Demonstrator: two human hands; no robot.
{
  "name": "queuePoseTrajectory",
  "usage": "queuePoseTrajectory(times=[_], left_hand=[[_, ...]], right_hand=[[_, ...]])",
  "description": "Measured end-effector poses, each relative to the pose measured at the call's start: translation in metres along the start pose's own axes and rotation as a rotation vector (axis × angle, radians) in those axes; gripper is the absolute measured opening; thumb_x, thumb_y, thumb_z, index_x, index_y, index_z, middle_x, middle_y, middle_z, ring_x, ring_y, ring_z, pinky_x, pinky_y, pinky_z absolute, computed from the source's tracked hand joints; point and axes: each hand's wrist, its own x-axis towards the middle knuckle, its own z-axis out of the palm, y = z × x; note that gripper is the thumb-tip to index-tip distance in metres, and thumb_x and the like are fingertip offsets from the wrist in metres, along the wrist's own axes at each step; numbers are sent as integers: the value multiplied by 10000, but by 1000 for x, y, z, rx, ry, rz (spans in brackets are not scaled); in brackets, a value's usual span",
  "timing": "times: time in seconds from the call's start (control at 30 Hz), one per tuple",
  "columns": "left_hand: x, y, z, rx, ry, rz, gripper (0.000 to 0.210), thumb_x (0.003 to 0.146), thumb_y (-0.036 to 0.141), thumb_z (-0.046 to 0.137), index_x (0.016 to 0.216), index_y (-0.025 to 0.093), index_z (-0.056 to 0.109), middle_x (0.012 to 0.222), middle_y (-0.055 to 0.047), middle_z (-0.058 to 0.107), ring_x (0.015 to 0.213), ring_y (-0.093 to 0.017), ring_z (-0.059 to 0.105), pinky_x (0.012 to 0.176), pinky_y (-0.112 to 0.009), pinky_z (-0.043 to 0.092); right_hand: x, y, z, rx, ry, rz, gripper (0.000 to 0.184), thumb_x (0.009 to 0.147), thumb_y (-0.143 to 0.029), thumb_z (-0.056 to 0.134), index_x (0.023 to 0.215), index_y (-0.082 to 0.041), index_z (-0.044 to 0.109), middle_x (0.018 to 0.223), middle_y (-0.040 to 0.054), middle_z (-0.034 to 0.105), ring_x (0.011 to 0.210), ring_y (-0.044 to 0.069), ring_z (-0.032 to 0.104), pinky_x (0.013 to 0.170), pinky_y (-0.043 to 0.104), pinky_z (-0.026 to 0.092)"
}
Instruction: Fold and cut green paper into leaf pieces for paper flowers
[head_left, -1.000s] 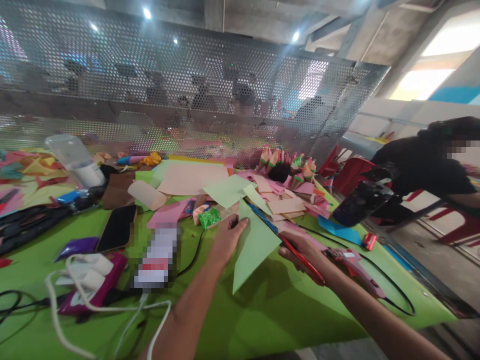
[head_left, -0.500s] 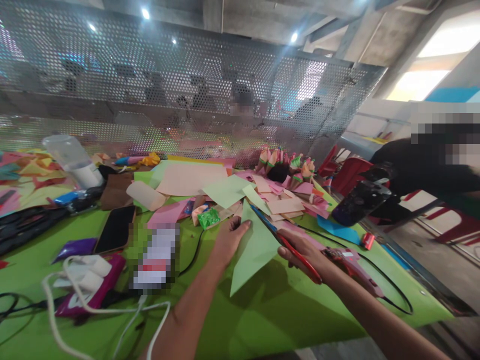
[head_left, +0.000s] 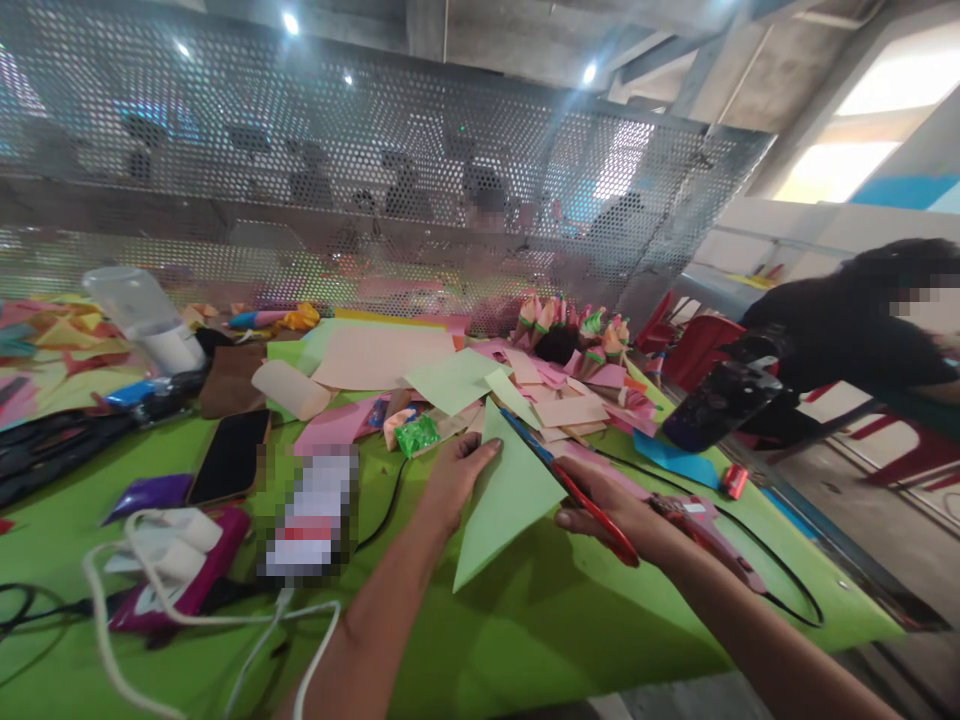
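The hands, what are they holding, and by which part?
The left hand holds the green paper by its upper left edge; the right hand holds the scissors by the red handle.

The paper is pale green, the scissors red-handled.

their bare forearms slant inward, left hand pinching under its thumb, right hand curled and gripping.

Phone left, paper central, glue gun right
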Motion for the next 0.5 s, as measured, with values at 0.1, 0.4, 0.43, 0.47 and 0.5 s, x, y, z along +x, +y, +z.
queuePoseTrajectory(times=[0.1,0.4,0.43,0.47,0.5], left_hand=[[0,0,1,21,7,15,383,593,468,814,762,150,686,651,-28,684,560,-154,605,567,-272,474],[-2,3,4,25,6,7,350,599,443,811,736,146,685,659,-35,687,563,-142,592,564,-266,468],[-2,3,4,24,7,10,351,597,442,813,731,144,684,655,-35,686,561,-140,590,560,-263,465],[-2,2,4,23,8,15,351,597,440,815,727,142,684,655,-36,686,559,-138,587,556,-260,461],[-1,2,4,23,9,19,351,597,439,816,724,140,684,656,-38,686,557,-136,584,552,-257,457]], right_hand=[[1,2,3,-12,10,19,485,784,-579,652,1055,-180,597,870,33,600,758,181,537,657,281,459],[3,-4,10,0,98,95,352,836,-502,607,1037,-216,635,666,-17,541,543,127,479,454,216,389],[3,-3,10,0,101,98,355,830,-501,616,1042,-217,640,664,-14,549,538,129,481,450,218,386],[3,-3,10,5,101,100,358,826,-502,621,1043,-218,644,659,-13,553,528,130,481,446,220,384],[3,-2,11,12,101,104,357,825,-503,622,1039,-219,647,648,-15,552,516,130,477,442,222,382]])
